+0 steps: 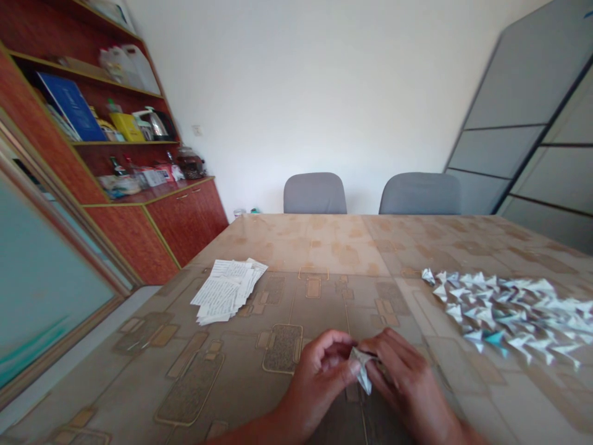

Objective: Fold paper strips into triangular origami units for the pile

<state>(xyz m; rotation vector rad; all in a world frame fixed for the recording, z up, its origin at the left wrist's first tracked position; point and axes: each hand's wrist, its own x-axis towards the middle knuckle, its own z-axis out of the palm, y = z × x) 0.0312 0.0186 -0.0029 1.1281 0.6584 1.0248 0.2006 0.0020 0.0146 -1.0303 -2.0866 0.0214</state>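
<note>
Near the front edge of the table, my left hand (pixel 324 371) pinches a small folded paper piece (pixel 362 369) between thumb and fingers. My right hand (pixel 401 374) grips the same piece from the other side, its fingers bent and partly hiding it. A pointed end of the paper hangs down between the hands. To the left lies a loose stack of printed paper slips (pixel 227 289). Many small folded paper figures (pixel 500 309) stand in a spread-out group on the right, one of them partly teal.
The patterned table (pixel 296 247) spans the view. Behind it are two grey chairs (pixel 315 193). A red-brown cabinet (pixel 180 222) with shelves of bottles, a kettle and boxes stands at the left, and grey panels (pixel 504 80) at the right.
</note>
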